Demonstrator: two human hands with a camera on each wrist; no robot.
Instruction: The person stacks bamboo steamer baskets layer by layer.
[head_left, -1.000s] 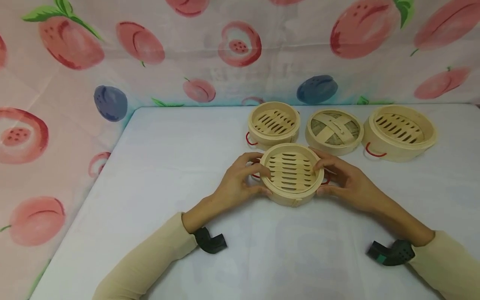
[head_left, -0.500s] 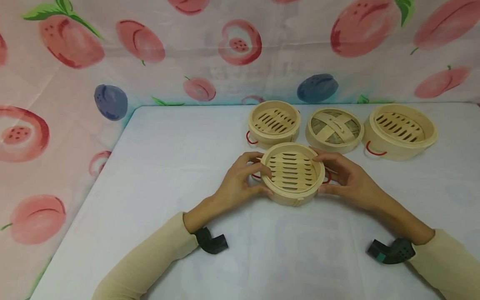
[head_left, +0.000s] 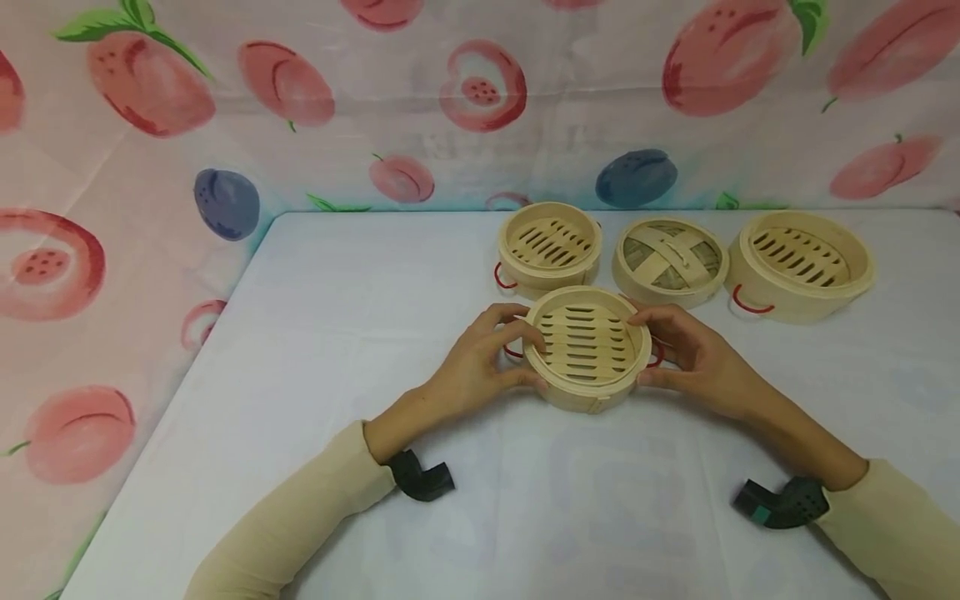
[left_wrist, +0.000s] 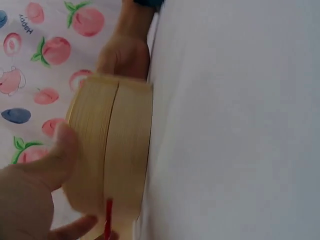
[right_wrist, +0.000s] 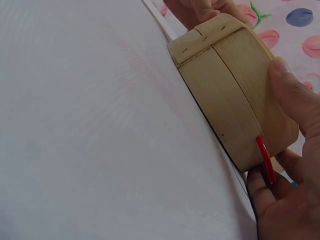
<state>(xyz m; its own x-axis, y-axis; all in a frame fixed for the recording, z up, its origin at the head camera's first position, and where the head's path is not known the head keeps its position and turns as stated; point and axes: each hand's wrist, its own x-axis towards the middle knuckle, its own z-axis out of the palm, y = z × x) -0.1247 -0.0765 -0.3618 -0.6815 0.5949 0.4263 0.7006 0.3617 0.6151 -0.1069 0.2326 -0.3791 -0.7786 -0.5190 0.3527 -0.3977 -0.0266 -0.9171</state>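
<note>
- Front steamer (head_left: 587, 346): slatted, with red side loops; resting on the white surface (head_left: 525, 517).
- Left hand (head_left: 480, 358): grips its left wall, one finger over the rim, thumb at the front.
- Right hand (head_left: 697, 362): pinches the opposite wall between thumb and fingers.
- Lid (head_left: 671, 257): behind, between small steamer (head_left: 550, 250) and large steamer (head_left: 802, 262).
</note>
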